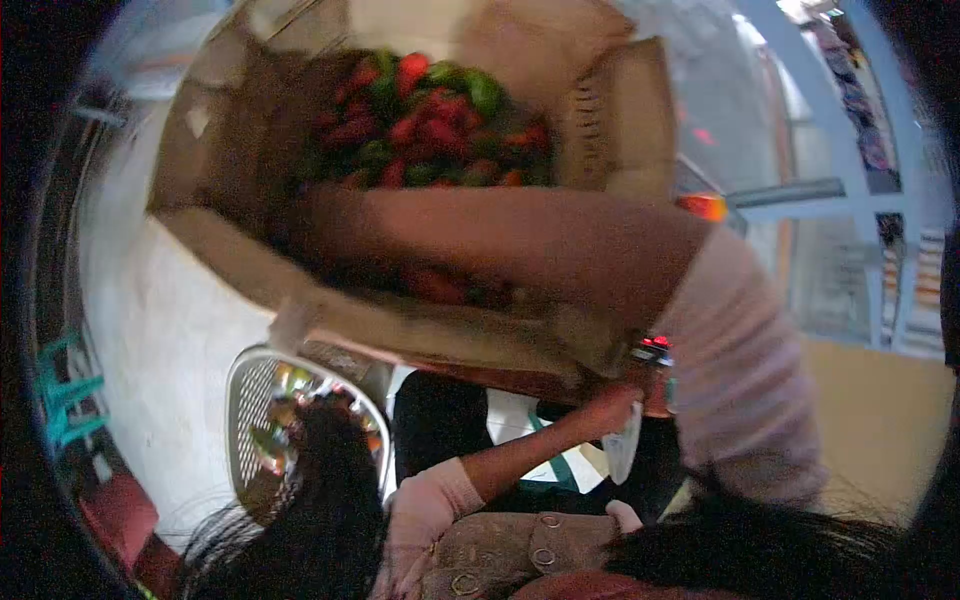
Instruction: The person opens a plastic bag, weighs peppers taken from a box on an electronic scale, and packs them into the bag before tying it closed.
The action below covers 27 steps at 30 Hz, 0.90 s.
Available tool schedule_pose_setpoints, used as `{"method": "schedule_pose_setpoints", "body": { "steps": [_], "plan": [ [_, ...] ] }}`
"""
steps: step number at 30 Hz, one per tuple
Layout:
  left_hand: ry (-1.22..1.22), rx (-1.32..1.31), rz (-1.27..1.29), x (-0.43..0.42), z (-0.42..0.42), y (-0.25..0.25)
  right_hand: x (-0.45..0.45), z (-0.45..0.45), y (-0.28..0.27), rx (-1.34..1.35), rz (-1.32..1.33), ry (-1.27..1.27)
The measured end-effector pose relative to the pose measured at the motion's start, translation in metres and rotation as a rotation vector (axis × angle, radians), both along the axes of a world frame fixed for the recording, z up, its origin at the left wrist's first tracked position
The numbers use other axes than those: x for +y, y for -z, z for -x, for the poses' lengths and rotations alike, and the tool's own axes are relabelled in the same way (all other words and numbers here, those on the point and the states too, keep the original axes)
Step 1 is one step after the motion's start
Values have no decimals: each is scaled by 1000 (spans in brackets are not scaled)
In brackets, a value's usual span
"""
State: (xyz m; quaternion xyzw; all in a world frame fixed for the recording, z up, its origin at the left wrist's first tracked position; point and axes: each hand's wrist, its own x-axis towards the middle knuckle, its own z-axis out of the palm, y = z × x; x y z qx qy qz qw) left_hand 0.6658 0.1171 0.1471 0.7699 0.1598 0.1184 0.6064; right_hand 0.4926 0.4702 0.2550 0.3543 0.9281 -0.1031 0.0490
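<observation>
A large open cardboard box [620,130] fills the upper middle, with a heap of red and green peppers [435,125] inside. My right arm reaches across from the right into the box. Its hand [305,225] is deep in shadow and blurred at the box's left inner side, so its fingers do not show. Below the box's lower right corner, my left hand [615,408] is closed around a pale, flat, oblong object [622,448] that points downward. A small dark device with red lights [654,346] sits just above that hand, beside the right sleeve.
A perforated white plastic basket [238,425] with colourful contents stands below left of the box, partly behind dark hair. Teal plastic stools [70,395] and a red object [120,520] are at far left. Pale blue frames and shelves [870,130] stand at right.
</observation>
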Motion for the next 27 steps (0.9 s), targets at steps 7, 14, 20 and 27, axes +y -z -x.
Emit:
{"method": "schedule_pose_setpoints", "body": {
  "steps": [7,14,20,27],
  "plan": [
    [-25,-28,71,-26,4,37,-8,-4,12,3,-14,49],
    [-32,86,22,-41,-9,55,-10,-12,7,-13,29,121],
    [-130,-41,84,-21,-2,19,11,-52,-43,-336,200,221],
    [-41,67,140,-8,-8,8,12,-84,-23,-140,135,224]
  ]
}}
